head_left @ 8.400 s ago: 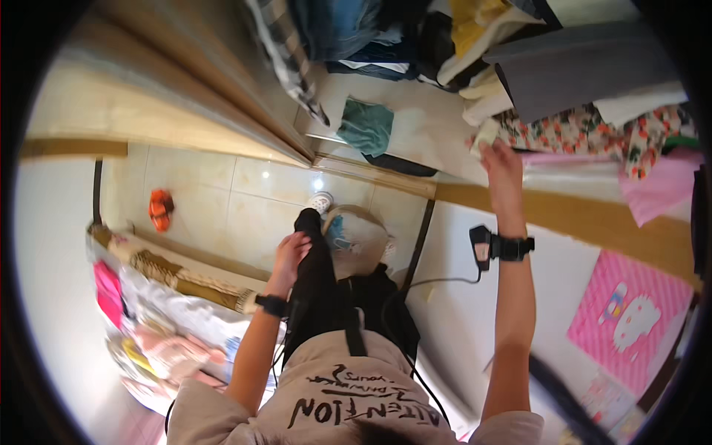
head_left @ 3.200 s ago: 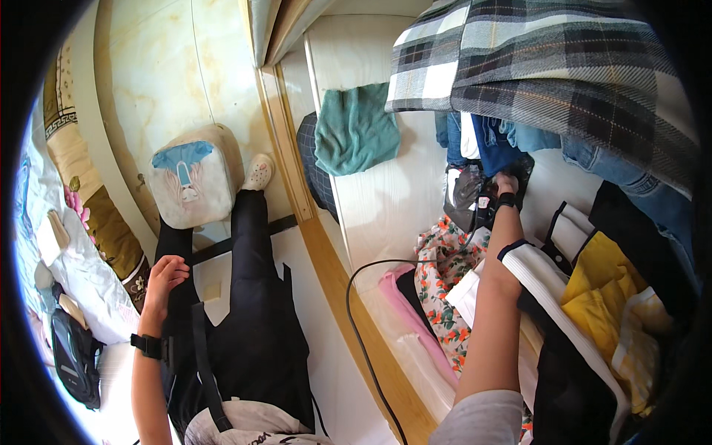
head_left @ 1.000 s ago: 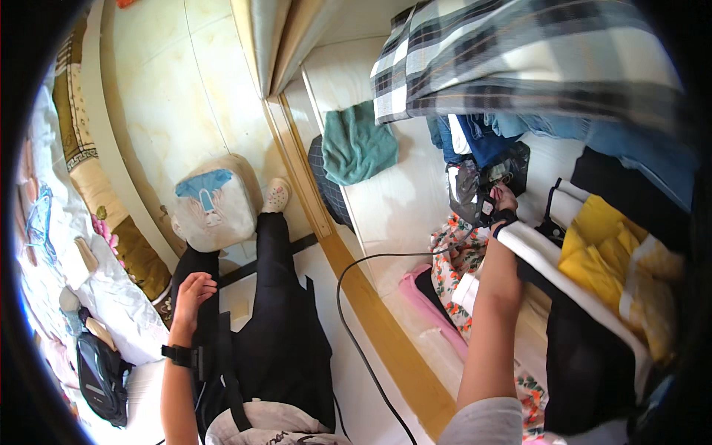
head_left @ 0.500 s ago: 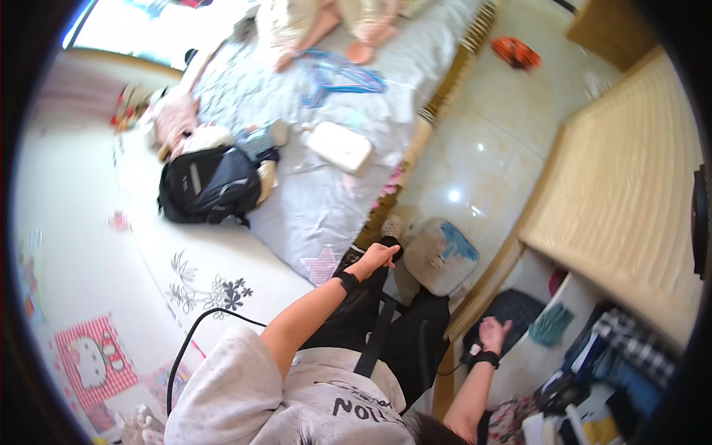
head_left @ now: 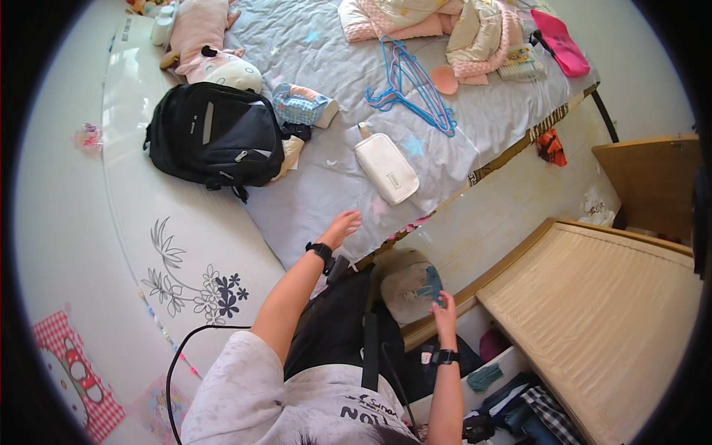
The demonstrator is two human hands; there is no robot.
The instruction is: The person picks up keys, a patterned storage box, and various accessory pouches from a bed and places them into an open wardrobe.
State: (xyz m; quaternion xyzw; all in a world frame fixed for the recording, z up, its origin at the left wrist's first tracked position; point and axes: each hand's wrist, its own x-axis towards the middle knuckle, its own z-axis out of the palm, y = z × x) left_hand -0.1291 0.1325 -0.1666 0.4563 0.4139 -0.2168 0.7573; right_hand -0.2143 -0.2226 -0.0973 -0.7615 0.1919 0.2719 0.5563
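Observation:
My left hand [head_left: 343, 225] is stretched out over the edge of the bed [head_left: 311, 215], fingers apart and holding nothing. A white zip pouch [head_left: 386, 168] lies on the grey sheet just beyond it. Lower down, my right hand [head_left: 445, 311] hovers with loose, empty fingers beside a beige rounded object with a blue patch [head_left: 410, 288] on the floor. It is close to the wooden wardrobe door [head_left: 601, 311]. Both wrists wear black bands. My legs in black trousers [head_left: 337, 334] lie between the two arms.
On the bed lie a black backpack [head_left: 215, 135], a pink plush toy [head_left: 204, 44], blue hangers [head_left: 411, 85], folded clothes [head_left: 437, 18] and a pink pouch [head_left: 561, 43]. A black cable [head_left: 194, 341] runs along the white headboard. Clothes fill the open wardrobe [head_left: 519, 404] at lower right.
The view swung from the wardrobe to the bed. My right hand left the clothes on the wardrobe shelf and dropped near the floor. My left hand rose from my leg toward the bed.

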